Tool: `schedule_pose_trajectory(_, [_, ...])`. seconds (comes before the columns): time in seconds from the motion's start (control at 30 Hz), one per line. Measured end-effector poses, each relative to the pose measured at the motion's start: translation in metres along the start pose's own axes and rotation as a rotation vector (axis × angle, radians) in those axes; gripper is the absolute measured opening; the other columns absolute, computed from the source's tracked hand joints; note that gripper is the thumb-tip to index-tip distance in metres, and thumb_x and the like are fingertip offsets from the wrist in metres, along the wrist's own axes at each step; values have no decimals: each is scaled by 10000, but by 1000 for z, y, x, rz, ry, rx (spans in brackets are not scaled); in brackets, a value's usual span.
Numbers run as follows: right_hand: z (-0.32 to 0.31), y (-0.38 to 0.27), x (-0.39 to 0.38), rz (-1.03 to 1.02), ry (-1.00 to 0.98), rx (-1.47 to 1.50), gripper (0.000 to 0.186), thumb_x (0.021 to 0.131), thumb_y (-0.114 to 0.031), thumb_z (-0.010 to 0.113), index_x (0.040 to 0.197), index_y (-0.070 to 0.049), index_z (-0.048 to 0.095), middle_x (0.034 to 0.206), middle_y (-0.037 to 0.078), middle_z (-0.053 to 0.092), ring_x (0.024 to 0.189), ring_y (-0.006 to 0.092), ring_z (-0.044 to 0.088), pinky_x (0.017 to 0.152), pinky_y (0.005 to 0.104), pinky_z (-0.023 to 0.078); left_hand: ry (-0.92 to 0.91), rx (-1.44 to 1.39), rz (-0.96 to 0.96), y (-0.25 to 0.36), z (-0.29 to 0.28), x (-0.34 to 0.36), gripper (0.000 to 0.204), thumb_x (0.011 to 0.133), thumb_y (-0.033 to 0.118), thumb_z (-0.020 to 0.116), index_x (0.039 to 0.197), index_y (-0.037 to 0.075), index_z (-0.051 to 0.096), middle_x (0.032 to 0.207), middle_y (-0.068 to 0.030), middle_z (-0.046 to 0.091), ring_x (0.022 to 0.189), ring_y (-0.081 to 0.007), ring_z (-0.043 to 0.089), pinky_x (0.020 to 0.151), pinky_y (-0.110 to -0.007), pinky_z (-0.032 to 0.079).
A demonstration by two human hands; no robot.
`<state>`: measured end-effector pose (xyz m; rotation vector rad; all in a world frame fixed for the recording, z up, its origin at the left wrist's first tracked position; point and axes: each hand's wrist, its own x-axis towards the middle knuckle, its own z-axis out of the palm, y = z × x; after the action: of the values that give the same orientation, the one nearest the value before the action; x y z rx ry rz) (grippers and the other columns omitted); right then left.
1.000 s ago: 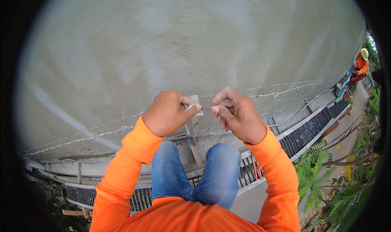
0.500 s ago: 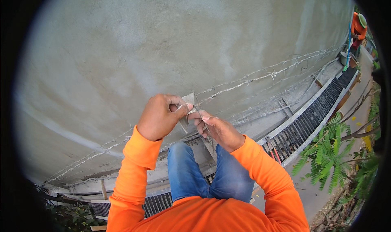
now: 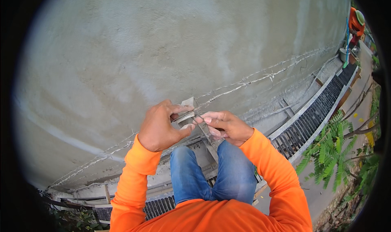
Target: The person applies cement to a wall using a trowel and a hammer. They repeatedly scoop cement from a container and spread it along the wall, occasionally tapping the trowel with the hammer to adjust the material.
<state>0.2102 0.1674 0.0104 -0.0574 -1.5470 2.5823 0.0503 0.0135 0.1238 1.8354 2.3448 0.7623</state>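
In front of my knees stands a grey angled post (image 3: 188,102) by the wall, with strands of barbed wire (image 3: 244,84) running past it. My left hand (image 3: 159,125) reaches to the post from the left. Its index finger lies against the post's upper part, and the thumb is spread away lower down. On the other side, my right hand (image 3: 229,127) pinches a thin piece of wire (image 3: 198,114) between thumb and fingertips, close against the post. The wire's far end is too small to make out.
A rough grey plastered wall (image 3: 122,48) rises ahead. Slatted dark grating (image 3: 305,128) runs along its foot to the right. Green leafy branches (image 3: 326,158) reach in at the right. Far off at upper right, a person (image 3: 356,22) in orange works near a bucket (image 3: 344,54).
My left thumb has moved down, away from the index finger. My right hand has turned flatter and risen slightly, its pinch on the wire now at the post. My right sleeve has shifted outward, hiding red-handled pliers.
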Motion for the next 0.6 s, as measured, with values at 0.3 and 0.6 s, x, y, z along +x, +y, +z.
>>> schedule_pose_trajectory(0.3, [22,-28,-12,-450,317,-1036,250,1049,-223,584,1181,-33,678,658,103,628,596,242,613,579,392,473,214,135,47,-5,20,-8,385,685,105,900,1061,147,830,753,-91,580,673,-237,616,630,-354,501])
schedule_pose_trajectory(0.6, [39,-106,21,-308,189,-1504,143,939,-79,612,929,12,721,806,218,708,755,431,679,716,476,538,319,144,32,-2,27,-5,415,675,111,911,1069,110,780,771,-91,622,694,-252,628,643,-384,512])
